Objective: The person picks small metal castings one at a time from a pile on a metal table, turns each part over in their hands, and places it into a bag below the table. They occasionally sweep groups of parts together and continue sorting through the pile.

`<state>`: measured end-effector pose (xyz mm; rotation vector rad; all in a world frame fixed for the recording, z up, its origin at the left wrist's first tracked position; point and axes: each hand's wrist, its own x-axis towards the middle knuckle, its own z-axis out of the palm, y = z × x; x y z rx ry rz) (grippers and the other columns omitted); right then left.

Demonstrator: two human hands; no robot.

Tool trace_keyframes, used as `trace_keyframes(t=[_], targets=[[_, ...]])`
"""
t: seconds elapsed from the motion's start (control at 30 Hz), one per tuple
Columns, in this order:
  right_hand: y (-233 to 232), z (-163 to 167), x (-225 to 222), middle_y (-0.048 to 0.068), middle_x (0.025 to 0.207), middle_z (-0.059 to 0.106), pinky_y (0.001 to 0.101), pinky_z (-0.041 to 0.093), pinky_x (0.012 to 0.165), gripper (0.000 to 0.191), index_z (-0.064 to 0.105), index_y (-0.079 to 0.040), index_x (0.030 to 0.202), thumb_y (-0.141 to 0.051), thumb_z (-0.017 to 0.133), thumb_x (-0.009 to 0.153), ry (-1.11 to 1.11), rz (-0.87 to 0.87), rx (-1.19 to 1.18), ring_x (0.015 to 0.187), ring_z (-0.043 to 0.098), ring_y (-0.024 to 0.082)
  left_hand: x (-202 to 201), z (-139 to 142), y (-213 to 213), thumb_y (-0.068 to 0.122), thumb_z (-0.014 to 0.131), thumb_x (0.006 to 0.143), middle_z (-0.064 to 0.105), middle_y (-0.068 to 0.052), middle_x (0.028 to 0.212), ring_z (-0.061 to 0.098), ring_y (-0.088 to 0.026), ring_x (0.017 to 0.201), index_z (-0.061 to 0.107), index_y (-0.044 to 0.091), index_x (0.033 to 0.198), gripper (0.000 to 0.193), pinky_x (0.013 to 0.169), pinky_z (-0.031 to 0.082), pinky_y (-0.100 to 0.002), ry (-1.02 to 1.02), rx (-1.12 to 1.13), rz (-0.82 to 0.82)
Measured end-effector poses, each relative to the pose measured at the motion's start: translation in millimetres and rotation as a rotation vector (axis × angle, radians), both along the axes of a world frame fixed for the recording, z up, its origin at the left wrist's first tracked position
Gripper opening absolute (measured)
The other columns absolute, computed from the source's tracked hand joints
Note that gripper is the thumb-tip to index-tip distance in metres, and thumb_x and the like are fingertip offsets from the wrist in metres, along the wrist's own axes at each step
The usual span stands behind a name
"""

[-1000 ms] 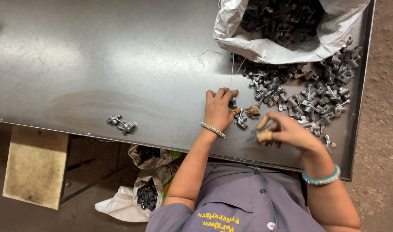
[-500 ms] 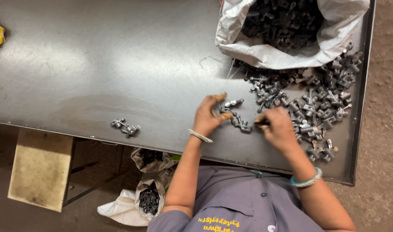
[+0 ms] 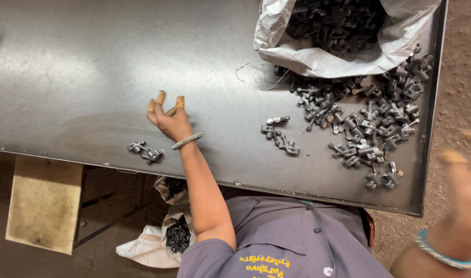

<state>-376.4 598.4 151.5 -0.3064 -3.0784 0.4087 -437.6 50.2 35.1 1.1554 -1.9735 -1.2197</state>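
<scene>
My left hand [image 3: 166, 117] hovers over the bare grey metal table [image 3: 81, 77], left of centre, with its tan-capped fingers spread and nothing in them. A small cluster of grey metal parts [image 3: 145, 152] lies just to its lower left, near the front edge. My right hand [image 3: 464, 180] is a blur beyond the table's right edge, and I cannot tell what it holds. A few linked metal parts [image 3: 280, 136] lie mid-table. A big loose pile of the same parts [image 3: 372, 121] spreads at the right.
An open white sack [image 3: 318, 59] full of dark metal parts sits at the back right. Under the table stand a white bag of dark parts [image 3: 176, 237] and a tan wooden stool [image 3: 45, 203]. A dirt floor [image 3: 459, 77] runs along the right.
My left hand has left the parts pile and swept left across the table. My right hand has swung out to the right, past the table edge, leaving a few linked parts mid-table.
</scene>
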Motion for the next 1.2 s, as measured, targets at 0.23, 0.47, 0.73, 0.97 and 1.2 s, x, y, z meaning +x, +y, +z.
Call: trace_keyframes(t=[0.23,0.47,0.73,0.97,1.2], targets=[[-188,-73,-11,0.012,0.106,0.067,0.0425,0.045,0.093,0.055,0.069,-0.010,0.115,-0.023,0.090,0.066,0.064,0.614,-0.443,0.102,0.057,0.033,18,16,107,0.010,0.088,0.075,0.058,-0.007,0.129,0.068,-0.014,0.082,0.074,0.021,0.123,0.051,0.075,0.061,-0.030,0.069,-0.037,-0.801],[-174,-125,-14,0.005,0.100,0.072,0.0340,0.057,0.079,0.047,0.062,-0.006,0.106,-0.014,0.090,0.069,-0.090,0.372,-0.784,0.087,0.070,0.019,31,43,139,0.003,0.083,0.066,0.061,-0.006,0.128,0.063,-0.022,0.082,0.067,0.020,0.135,0.072,0.072,0.054,-0.033,-0.093,0.010,-1.160],[-108,-187,2,0.009,0.104,0.072,0.0351,0.058,0.074,0.036,0.062,-0.007,0.112,-0.018,0.083,0.085,-0.473,-0.122,-2.048,0.085,0.068,0.020,41,31,159,0.005,0.086,0.065,0.064,-0.008,0.122,0.066,-0.030,0.105,0.076,0.014,0.113,0.049,0.088,0.055,-0.038,0.001,-0.091,-1.173],[-110,-161,3,0.009,0.094,0.074,0.0320,0.058,0.063,0.043,0.066,-0.006,0.119,-0.032,0.073,0.085,-0.617,-0.283,-1.993,0.073,0.069,0.018,55,23,169,0.005,0.084,0.067,0.063,-0.008,0.124,0.066,-0.030,0.102,0.074,0.011,0.111,0.046,0.086,0.056,-0.038,-0.056,-0.064,-1.140],[-124,-101,-43,0.023,0.089,0.073,0.0270,0.047,0.049,0.021,0.065,-0.001,0.109,-0.017,0.069,0.096,-0.827,0.262,-1.322,0.063,0.063,0.018,66,29,169,-0.001,0.080,0.066,0.062,-0.007,0.119,0.064,-0.032,0.094,0.064,0.010,0.126,0.064,0.080,0.054,-0.040,-0.103,0.002,-1.057]])
